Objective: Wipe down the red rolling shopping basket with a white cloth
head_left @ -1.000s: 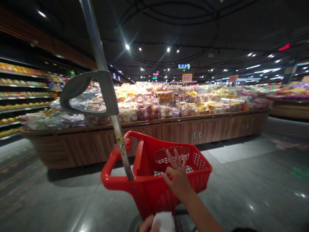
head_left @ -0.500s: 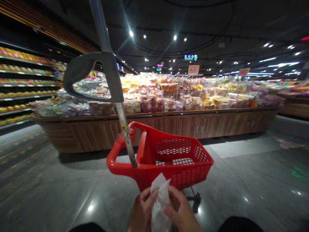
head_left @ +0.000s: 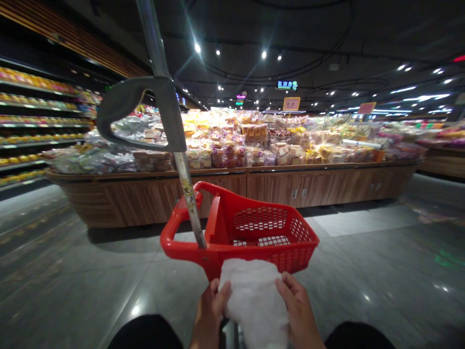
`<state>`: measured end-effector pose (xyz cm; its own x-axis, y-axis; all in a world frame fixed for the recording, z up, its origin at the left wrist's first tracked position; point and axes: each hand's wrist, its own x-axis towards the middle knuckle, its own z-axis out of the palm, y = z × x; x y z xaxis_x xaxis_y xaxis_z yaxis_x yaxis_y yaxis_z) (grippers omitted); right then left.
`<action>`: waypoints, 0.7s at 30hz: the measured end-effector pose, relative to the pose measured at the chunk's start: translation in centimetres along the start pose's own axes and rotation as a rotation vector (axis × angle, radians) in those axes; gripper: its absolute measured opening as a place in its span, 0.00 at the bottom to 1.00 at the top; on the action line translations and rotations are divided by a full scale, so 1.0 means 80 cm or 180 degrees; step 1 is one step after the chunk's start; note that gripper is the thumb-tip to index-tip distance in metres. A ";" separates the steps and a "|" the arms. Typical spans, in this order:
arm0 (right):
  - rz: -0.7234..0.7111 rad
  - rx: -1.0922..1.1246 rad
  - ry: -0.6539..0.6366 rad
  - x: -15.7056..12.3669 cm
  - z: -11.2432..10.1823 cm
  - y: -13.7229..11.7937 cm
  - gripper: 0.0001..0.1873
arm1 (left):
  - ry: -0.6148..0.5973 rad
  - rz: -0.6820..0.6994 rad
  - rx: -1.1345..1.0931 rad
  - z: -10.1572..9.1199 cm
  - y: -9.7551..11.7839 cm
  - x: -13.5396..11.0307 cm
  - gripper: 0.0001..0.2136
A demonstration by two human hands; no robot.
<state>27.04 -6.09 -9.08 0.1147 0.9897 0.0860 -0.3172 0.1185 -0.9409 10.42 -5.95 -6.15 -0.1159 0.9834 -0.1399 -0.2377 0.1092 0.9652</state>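
Observation:
A white tissue is spread out between my two hands, low in the head view. My left hand pinches its left edge between thumb and fingers. At the opposite edge, my right hand grips it the same way. Just beyond the tissue stands a red plastic shopping basket cart, and the tissue hides part of its near side. Its basket has perforated walls. A metal pole with a grey loop handle rises in front of the cart's left end.
Behind the cart runs a wooden display counter heaped with packaged foods. Stocked shelves line the left side. Price signs stand above the goods. My dark-clad knees show at the bottom, over grey tiled floor.
The tissue was folded narrow and bunched between my hands; now it is opened out wide. My hands have moved apart, the right one toward the right. The cart stays in place.

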 end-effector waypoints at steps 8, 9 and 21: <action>-0.0065 -0.0264 0.0414 0.010 -0.022 -0.001 0.34 | -0.0124 0.0169 -0.0001 -0.013 -0.015 0.014 0.30; -0.0074 -0.0268 0.0267 0.010 -0.025 -0.003 0.37 | -0.0136 0.0250 0.0146 -0.015 -0.013 0.015 0.28; -0.0990 -0.2353 -0.0436 0.005 -0.050 -0.027 0.05 | -0.0171 0.1119 0.2082 -0.051 -0.012 0.023 0.11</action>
<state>31.55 -6.25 -8.35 -0.0363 0.9270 0.3734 0.4193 0.3533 -0.8363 6.53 -4.82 -8.26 -0.0279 0.9802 0.1962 0.4294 -0.1655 0.8878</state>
